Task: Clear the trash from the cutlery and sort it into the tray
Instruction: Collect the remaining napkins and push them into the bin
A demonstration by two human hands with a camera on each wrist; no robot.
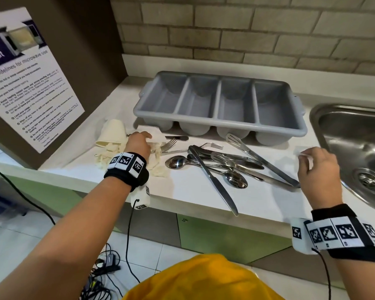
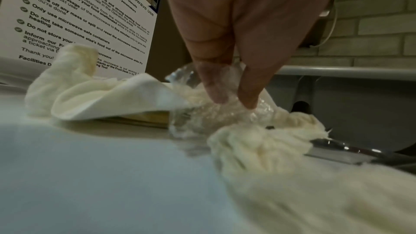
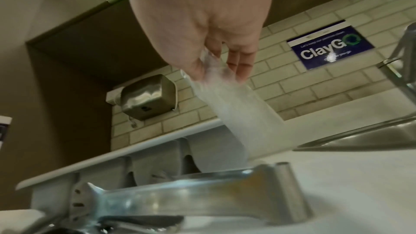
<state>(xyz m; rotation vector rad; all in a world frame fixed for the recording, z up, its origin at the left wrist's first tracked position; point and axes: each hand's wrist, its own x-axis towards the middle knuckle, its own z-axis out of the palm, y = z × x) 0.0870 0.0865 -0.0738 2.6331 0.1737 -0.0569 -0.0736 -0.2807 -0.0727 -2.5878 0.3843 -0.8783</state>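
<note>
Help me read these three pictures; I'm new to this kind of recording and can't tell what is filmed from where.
No machine here: a person wears one camera on the head and one on each wrist. The head view looks down at a white counter with an empty grey four-slot tray, loose cutlery and cream tissue scraps, beside a steel sink. The left wrist view shows the left hand pinching crumpled clear plastic among the tissue. The right wrist view shows the right hand holding up a clear plastic wrapper above the cutlery.
</note>
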